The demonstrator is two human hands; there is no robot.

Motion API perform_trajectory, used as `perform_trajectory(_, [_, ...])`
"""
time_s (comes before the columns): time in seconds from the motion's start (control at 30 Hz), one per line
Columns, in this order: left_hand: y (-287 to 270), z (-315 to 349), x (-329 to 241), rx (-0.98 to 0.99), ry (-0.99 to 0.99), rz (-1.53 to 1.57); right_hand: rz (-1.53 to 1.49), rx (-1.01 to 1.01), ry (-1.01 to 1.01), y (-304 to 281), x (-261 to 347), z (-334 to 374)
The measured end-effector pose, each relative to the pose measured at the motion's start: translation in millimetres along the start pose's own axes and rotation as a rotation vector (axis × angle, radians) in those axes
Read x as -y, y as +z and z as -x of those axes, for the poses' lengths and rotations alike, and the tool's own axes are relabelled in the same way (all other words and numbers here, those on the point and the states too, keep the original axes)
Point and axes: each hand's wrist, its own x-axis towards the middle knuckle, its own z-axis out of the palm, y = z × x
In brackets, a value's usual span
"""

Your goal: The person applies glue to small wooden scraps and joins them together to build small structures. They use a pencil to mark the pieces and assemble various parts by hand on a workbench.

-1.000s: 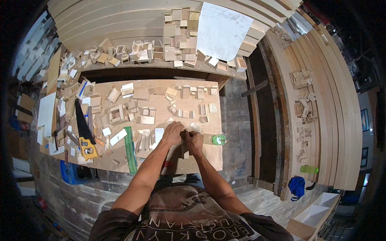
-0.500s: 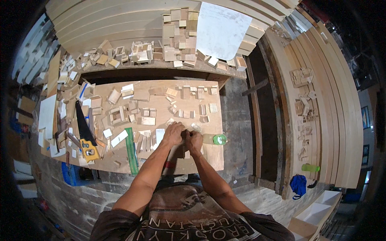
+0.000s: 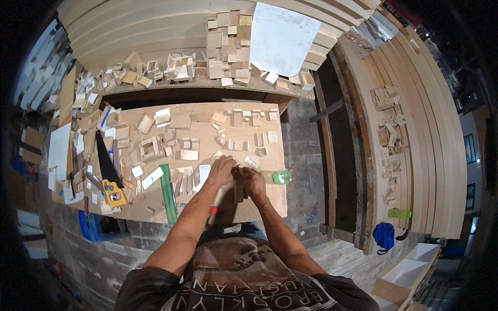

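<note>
My left hand (image 3: 223,170) and my right hand (image 3: 253,183) meet over the front part of the plywood table (image 3: 259,210). Between their curled fingers sits a small wooden piece (image 3: 237,170), partly hidden by the fingers. Just below it, a narrow wooden block (image 3: 238,194) shows in the shadow between my wrists. A crumpled clear plastic bag (image 3: 252,161) lies beyond my right hand. To the right of that hand is a bottle with green on it (image 3: 280,178). Left of my left hand stand several thin wooden strips (image 3: 185,180) and a white piece (image 3: 204,173).
A handsaw with a yellow handle (image 3: 112,193) and a green ruler-like strip (image 3: 168,193) lie on the table's left. Small wooden box parts (image 3: 152,149) are spread across the back. Stacked boards (image 3: 420,129) rise at the right. A red item (image 3: 214,210) lies near the front edge.
My right hand has turned and shifted slightly down, so more of the small wooden piece and the block below shows. The whole view has moved a little.
</note>
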Motion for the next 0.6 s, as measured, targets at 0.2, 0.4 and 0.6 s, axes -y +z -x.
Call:
perform_trajectory(0.2, [2, 2, 2, 0.018, -0.008, -0.016, 0.167, 0.083, -0.265, -3, 13, 0])
perform_trajectory(0.4, [0, 0, 0, 0.028, -0.017, -0.025, 0.220, 0.042, -0.328, 8, -1, -2])
perform_trajectory(0.6, [0, 0, 1, 0.034, -0.026, -0.013, 0.209, 0.013, -0.385, 9, -5, -1])
